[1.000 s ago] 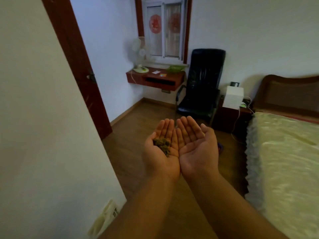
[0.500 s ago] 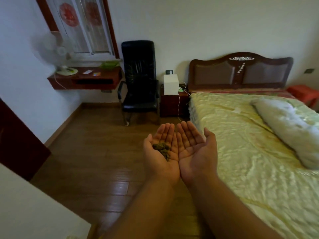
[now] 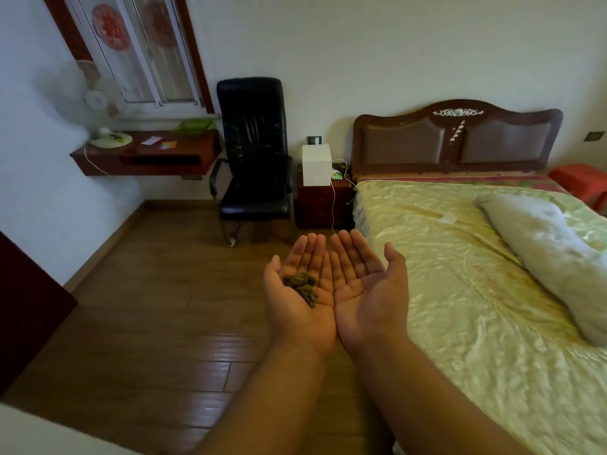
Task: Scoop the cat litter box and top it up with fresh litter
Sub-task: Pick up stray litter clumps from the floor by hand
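Note:
Both my hands are held out palm up, side by side with their inner edges touching, over the wooden floor. My left hand (image 3: 295,300) carries a small dark greenish-brown clump of litter (image 3: 303,285) in its palm, fingers straight and relaxed. My right hand (image 3: 364,290) lies cupped beside it with nothing in it. No litter box, scoop or litter bag is in view.
A bed with a yellow-green cover (image 3: 460,290) and a pillow (image 3: 551,257) fills the right side. A black chair (image 3: 253,159), a dark nightstand (image 3: 323,205) with a white box (image 3: 317,169), and a wall shelf with a fan (image 3: 144,152) line the far wall. Wooden floor (image 3: 157,307) spreads left.
The view has swung right from the door and wall to the bed and far wall. My hands keep the same cupped pose, with the clump still in the left palm.

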Motion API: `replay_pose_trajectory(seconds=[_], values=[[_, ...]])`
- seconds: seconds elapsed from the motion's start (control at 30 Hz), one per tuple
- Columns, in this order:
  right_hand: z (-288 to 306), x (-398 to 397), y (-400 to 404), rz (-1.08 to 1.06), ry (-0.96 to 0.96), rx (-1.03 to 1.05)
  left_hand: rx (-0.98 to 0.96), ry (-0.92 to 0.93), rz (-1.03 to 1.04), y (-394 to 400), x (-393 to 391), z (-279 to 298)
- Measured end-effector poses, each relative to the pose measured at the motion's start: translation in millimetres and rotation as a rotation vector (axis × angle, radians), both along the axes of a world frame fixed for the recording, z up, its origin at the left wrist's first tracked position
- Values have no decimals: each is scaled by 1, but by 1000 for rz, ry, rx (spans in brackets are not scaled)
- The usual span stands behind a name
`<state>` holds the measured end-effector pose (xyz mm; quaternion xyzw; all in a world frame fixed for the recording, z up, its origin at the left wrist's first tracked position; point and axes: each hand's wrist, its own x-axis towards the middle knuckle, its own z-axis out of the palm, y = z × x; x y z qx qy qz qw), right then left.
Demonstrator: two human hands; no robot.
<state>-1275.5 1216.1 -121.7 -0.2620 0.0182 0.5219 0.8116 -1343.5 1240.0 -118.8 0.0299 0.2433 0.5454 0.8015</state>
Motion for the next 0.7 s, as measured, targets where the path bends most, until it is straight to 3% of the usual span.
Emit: replay_pose_trajectory(seconds=[0.4,0.7], values=[[-28,48,106,-82,29,-70,-78,3,-68,108,48,-28],[-16,57,243,-170,7,-35,-43,-21,-118,255,64,-23]])
